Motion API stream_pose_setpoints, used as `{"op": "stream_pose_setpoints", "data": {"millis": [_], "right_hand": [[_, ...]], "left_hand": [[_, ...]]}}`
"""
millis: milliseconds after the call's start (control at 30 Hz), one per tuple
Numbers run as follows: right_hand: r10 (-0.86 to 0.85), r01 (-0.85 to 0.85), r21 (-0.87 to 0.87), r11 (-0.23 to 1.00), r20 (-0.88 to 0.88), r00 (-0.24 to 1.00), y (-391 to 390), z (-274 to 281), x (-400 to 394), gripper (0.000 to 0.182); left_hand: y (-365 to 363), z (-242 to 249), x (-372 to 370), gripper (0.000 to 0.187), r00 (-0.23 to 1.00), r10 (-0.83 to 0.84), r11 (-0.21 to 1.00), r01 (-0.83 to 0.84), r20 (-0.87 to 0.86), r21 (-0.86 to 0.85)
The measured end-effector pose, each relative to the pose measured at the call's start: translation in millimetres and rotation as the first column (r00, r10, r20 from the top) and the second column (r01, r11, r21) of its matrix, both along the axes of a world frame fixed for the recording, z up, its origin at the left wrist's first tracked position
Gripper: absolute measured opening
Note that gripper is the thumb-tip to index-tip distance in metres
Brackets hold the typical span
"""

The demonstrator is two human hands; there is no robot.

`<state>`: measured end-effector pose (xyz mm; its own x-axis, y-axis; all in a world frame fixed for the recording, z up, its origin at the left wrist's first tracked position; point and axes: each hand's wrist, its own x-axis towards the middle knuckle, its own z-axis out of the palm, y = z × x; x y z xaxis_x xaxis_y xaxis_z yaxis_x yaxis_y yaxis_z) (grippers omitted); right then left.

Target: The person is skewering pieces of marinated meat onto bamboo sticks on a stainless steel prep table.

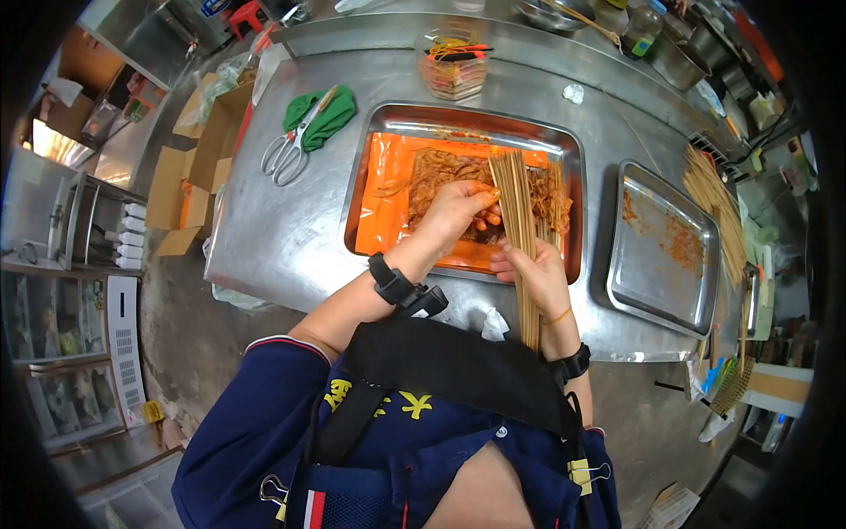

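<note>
A thick bundle of bamboo skewers [513,189] is in my right hand [539,271], whose fingers wrap round its lower half. The bundle stands over the right part of a steel tray [582,181], its lower ends reaching toward my apron. My left hand [463,209], its fingertips smeared with orange sauce, is curled in a pinch against the bundle's left side; what the pinch holds is hidden. Below the hands, marinated meat [432,176] in reddish sauce lies on an orange plastic sheet [381,212] in the tray. Loaded skewers [557,203] lie at the tray's right side.
To the right is a second steel tray [656,282] with sauce residue, with more bamboo skewers [716,207] beyond it. Scissors [289,157] rest by a green cloth [328,119] at the left. A clear container [454,66] stands behind the tray. Cardboard boxes [181,189] sit left of the table.
</note>
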<state>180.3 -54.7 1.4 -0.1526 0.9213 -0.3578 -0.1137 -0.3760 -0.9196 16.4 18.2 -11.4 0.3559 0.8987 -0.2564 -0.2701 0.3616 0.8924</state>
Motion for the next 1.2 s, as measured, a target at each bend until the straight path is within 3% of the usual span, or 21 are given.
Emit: {"op": "stream_pose_setpoints", "data": {"millis": [500, 667, 767, 867, 1000, 1200], "right_hand": [[-0.076, 0.075, -0.004, 0.997, -0.032, 0.997, -2, 3, -6, 0.016], [-0.052, 0.053, -0.010, 0.999, 0.051, 0.997, -1, 7, -8, 0.015], [-0.033, 0.034, -0.007, 0.999, 0.074, 0.997, 0, 4, -8, 0.015], [-0.044, 0.044, -0.002, 0.999, 0.077, 0.996, 0, 2, -6, 0.015], [-0.050, 0.050, -0.004, 0.999, 0.078, 0.996, 1, 0, -6, 0.016], [-0.064, 0.065, -0.015, 0.998, 0.065, 0.996, 0, 3, -7, 0.017]], "left_hand": [[-9, 1, -8, 0.016, 0.994, 0.079, 0.997, -0.078, -0.075, 0.011], [-10, 1, -4, 0.015, 0.986, 0.106, 0.994, -0.105, -0.127, 0.014], [-8, 3, -13, 0.016, 0.971, 0.041, 0.997, -0.024, -0.235, 0.074], [3, -7, -35, 0.015, 0.951, 0.201, 0.972, -0.165, -0.236, 0.166], [13, -21, -76, 0.014, 0.735, 0.289, 0.942, -0.103, -0.614, 0.319], [-15, -4, -63, 0.020, 0.538, 0.174, 0.922, 0.205, -0.825, 0.328]]}}
